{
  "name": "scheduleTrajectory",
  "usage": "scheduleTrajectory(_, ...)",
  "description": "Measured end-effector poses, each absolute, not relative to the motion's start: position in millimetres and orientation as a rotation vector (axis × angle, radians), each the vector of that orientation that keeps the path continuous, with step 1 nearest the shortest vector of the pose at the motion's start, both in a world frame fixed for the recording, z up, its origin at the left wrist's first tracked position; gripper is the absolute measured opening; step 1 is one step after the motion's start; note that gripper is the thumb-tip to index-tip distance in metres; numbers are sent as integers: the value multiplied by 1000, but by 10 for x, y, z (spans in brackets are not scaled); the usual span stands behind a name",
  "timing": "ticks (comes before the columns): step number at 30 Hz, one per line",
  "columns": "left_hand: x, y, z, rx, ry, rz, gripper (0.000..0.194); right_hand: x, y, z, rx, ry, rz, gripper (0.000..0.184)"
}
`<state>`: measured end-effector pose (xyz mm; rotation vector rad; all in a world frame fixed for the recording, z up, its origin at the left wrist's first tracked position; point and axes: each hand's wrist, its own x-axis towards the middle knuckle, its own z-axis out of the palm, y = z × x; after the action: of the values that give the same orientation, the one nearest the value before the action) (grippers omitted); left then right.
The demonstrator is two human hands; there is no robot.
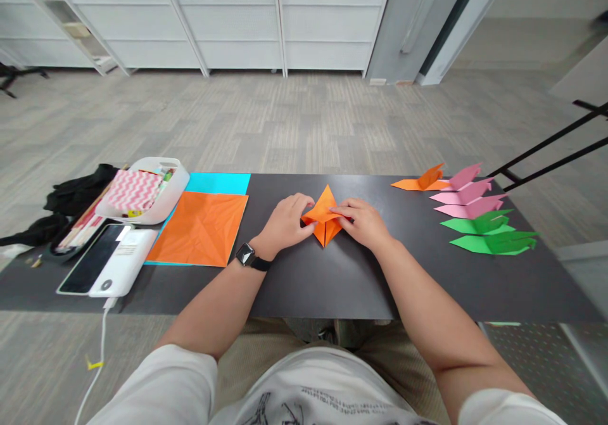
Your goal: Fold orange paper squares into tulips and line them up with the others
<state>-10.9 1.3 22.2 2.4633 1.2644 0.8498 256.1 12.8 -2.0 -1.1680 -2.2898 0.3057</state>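
Observation:
A partly folded piece of orange origami paper lies on the dark table in front of me, with pointed ends toward and away from me and a raised flap across its middle. My left hand grips its left corner between thumb and fingers. On the opposite side, my right hand pinches the right corner, fingertips over the flap. The paper under my fingertips is partly hidden. To the left lies a flat, creased orange sheet on top of a blue sheet.
Folded paper birds stand in a column at right: orange, several pink and green. At left are a white basket, a phone, a white power bank with cable, and black cloth.

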Motion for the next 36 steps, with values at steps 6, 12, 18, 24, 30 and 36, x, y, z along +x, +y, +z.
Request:
scheduleTrajectory(6,-117,39,184,2537,1364,674,29,2554,125,-17,-1126,-2291,260,38)
scheduleTrajectory(12,-141,75,136,2608,1318,640,26,2531,100,40,-1125,-2311,316,35)
scheduleTrajectory(18,-144,86,102,2627,1300,685,14,2519,94,56,-1154,-2298,372,33)
scheduleTrajectory(24,-113,82,103,2615,1309,584,13,2506,105,38,-1226,-2238,418,32)
scheduleTrajectory(30,-60,26,190,2564,1296,570,22,2488,97,73,-1319,-2185,482,31)
scheduleTrajectory(36,-42,-22,194,2446,1114,686,39,2502,116,72,-1318,-2171,489,31)
